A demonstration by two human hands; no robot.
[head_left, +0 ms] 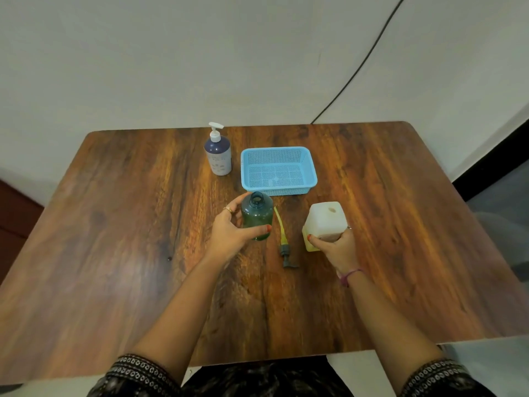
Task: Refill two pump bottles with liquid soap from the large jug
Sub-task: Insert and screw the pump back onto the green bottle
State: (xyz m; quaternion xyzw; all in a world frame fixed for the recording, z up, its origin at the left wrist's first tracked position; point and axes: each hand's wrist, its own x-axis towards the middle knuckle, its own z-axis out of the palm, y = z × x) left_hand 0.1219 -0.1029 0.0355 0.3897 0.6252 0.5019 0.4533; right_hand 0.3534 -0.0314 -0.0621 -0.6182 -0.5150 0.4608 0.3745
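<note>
Currently the translucent dark-green round plastic bottle (256, 217) stood upright near the middle of the wooden table (400, 224), neck open and pump off. The left hand (229, 229) wrapped it from the left, thumb across the front and fingers behind: a closed steadying grip. It already looked part full, though the level was hard to read through the tint.

Just right of it lay its grey pump head with yellowish dip tube (283, 239), flat on the table, between bottle and jug.

The right hand (335, 247) was closed around the near lower part of the white square translucent plastic jug (325, 223), cap off, small round mouth showing on top. I couldn't tell whether the jug rested on the table or was lifted.

Toward the far edge: a navy-and-white pump bottle (217, 156) with its white pump on, apparently untouched, and an empty light-blue perforated plastic basket (279, 170) right of it.

Risks, as I judged them: narrow neck and one-handed jug tilt meant glugging and soap over the shoulder; a low grip on the jug could let it swing; slick soap on the fingers could loosen the left hold; the dip tube sat in the spill path.
</note>
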